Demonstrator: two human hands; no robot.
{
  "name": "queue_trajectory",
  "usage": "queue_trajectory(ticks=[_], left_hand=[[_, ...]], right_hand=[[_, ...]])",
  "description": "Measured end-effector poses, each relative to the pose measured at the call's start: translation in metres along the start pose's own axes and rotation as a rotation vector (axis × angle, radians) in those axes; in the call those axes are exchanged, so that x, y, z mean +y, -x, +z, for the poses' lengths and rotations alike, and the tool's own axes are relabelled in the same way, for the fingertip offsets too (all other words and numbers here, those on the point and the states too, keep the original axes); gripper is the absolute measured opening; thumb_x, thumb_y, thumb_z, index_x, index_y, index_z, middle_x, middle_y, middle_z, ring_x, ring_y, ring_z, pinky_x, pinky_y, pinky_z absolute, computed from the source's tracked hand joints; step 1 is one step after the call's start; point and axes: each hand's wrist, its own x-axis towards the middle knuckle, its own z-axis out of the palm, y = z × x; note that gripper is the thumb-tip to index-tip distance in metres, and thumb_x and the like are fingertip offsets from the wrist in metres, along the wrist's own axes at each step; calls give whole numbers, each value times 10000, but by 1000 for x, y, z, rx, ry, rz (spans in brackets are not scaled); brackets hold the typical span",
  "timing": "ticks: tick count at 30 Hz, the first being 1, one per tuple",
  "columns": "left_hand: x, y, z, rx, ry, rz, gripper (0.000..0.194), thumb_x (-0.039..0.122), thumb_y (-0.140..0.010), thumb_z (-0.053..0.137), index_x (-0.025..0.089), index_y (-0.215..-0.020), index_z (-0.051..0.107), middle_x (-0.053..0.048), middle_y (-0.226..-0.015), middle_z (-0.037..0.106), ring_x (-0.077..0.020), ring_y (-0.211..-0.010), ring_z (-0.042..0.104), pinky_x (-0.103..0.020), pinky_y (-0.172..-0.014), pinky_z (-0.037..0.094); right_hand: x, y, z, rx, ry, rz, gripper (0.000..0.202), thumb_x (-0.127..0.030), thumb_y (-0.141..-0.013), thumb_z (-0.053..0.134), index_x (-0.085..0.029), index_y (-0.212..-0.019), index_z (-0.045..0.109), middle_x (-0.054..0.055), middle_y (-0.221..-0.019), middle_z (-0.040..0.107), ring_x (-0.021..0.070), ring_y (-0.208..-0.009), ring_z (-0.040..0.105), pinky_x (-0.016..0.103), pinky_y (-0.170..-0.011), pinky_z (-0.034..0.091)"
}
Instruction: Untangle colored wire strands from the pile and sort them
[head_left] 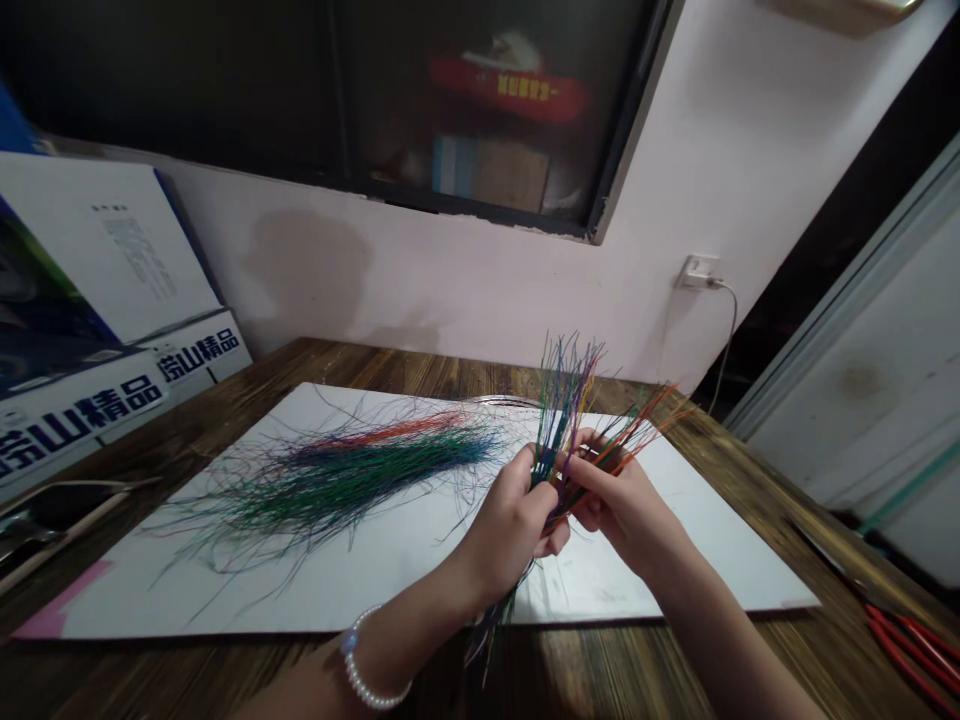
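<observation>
My left hand (517, 520) is closed around a bundle of thin coloured wires (559, 400), whose upper ends fan out above the fist in green, blue and purple. Their lower ends hang below it, past the board's near edge. Close against it, my right hand (619, 500) pinches part of the bundle, with orange, red and green strands (649, 420) splaying out to the right. To the left, a loose pile of green, blue and red wires (360, 475) lies spread on a white board (637, 590). The fingertips partly hide where the strands meet.
The board rests on a dark wooden table (420, 372) against a wall. Printed boxes (112, 400) stand at the left. Red-handled pliers or cutters (911, 640) lie at the right edge. A wall socket (701, 272) holds a plugged-in cable. A pink patch (64, 605) marks the board's left corner.
</observation>
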Motion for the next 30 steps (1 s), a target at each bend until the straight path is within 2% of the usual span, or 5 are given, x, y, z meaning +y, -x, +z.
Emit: queue_trajectory(ticks=[10,16,23,30], left_hand=[[-1,-1,-3,15,73,-12,126,150,-704,370,181,-823,394,-12,-599,582,-52,-377,342,-187,-382,190],[-3,-3,-5,24,107,-13,101,153,-712,361,175,-799,407,-2,-579,560,-55,-372,359,-184,-377,206],[-3,-2,-3,36,90,-28,25,176,-765,353,182,-775,376,-8,-592,558,-50,-376,372,-175,-369,200],[-1,-1,0,29,41,-34,56,211,-792,409,181,-837,393,16,-595,520,-38,-376,351,-162,-352,174]], right_hand=[[1,-1,0,-58,-19,-31,259,-356,-752,702,-171,-790,525,-84,-449,441,24,-333,373,140,-333,222],[3,-1,-2,-96,-20,-47,276,-361,-747,710,-161,-757,520,-77,-479,445,15,-353,363,141,-348,218],[1,-1,-1,-68,40,-22,246,-348,-771,691,-162,-762,530,-81,-477,429,16,-358,354,140,-347,227],[3,0,-1,-88,37,-29,279,-380,-782,675,-167,-734,502,-79,-490,437,15,-367,385,134,-355,242]])
